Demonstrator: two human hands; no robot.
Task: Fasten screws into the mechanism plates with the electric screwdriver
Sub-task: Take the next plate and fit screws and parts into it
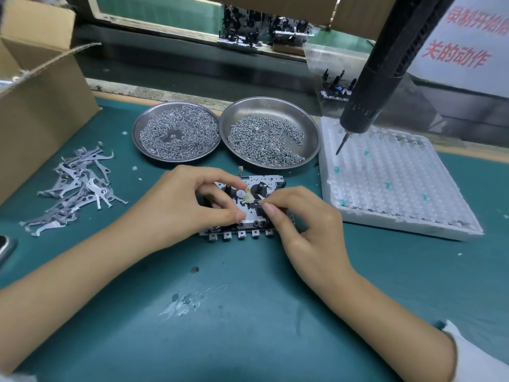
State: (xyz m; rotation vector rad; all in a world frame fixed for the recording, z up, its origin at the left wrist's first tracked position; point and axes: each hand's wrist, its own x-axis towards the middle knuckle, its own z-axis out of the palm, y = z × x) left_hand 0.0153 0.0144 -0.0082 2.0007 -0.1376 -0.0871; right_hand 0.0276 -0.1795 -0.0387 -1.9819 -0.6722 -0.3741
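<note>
Mechanism plate (pixel 248 205) lies flat on the surface (pixel 248 312), left hand (pixel 190 199) pinching it steady while right hand (pixel 300 219) pinches something small onto it, probably seating a screw.

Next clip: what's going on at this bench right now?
A person is working on a mechanism plate lying on the green mat. The left hand grips its left side while the right hand pinches at a small part near its middle. The electric screwdriver hangs unheld above a white foam tray. Two steel dishes of screws sit behind, loose metal levers to the left.
</note>
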